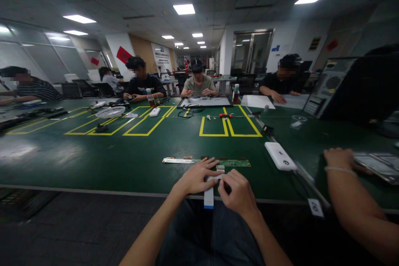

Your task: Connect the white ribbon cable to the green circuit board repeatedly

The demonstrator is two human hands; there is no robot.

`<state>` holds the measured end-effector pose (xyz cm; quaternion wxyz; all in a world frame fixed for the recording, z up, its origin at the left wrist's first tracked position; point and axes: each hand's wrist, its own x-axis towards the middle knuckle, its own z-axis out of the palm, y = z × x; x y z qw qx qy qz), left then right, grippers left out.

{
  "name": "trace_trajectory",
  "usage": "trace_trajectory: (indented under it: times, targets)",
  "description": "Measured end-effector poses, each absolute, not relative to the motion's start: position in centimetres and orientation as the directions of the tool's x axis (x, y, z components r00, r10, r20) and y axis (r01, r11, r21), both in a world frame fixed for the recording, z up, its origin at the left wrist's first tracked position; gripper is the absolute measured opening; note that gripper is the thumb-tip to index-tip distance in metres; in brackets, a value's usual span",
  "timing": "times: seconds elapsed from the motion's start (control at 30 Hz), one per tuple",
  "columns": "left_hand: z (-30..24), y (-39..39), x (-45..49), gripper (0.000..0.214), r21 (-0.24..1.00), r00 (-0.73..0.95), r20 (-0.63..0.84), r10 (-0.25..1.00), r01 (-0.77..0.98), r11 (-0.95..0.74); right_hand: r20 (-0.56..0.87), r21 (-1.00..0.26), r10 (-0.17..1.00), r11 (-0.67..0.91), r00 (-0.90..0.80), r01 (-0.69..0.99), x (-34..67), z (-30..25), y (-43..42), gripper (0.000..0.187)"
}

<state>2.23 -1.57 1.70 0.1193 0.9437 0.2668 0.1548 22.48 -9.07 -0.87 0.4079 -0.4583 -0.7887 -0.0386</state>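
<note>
A long, narrow green circuit board [235, 163] lies on the green table in front of me, a pale strip [179, 161] along its left part. My left hand [196, 176] rests over its middle with fingers spread, the thumb on a white flat ribbon cable [208, 196]. The cable's blue-tipped end hangs over the table's front edge. Small white pieces [220, 169] show just below the board, between my hands. My right hand [238, 191] is closed in a pinch at the cable's upper part; its fingertips partly hide what they grip.
A white power bank [279, 156] with a cable lies to the right, near another person's arm [349, 191]. Yellow tape rectangles [213, 135], a red screwdriver [225, 115] and a white basket [110, 112] are farther back. A computer case [330, 85] stands right. Several people sit opposite.
</note>
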Motion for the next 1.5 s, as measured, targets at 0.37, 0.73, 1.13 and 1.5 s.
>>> trace_trajectory:
  times: [0.37,0.73,1.13,1.5]
  targets:
    - [0.8,-2.5,1.1,0.04,0.252,0.558,0.273,0.784,0.745,-0.618,0.618,-0.306,0.75,0.504,-0.235,0.808,22.4,-0.5,-8.9,0.026]
    - [-0.1,1.2,-19.2,0.057,0.091,0.018,0.073,0.997,0.996,-0.025,0.602,-0.318,0.768,0.482,-0.218,0.817,22.3,-0.3,-8.9,0.029]
    - [-0.8,0.3,-36.6,0.058,0.039,-0.419,0.117,0.901,0.908,0.417,0.6,-0.293,0.771,0.462,-0.216,0.837,22.2,-0.3,-9.0,0.026]
    - [0.7,-0.5,-34.6,0.076,-0.029,-0.521,0.149,0.84,0.847,0.53,0.607,-0.277,0.766,0.457,-0.214,0.845,22.1,-0.3,-9.0,0.026]
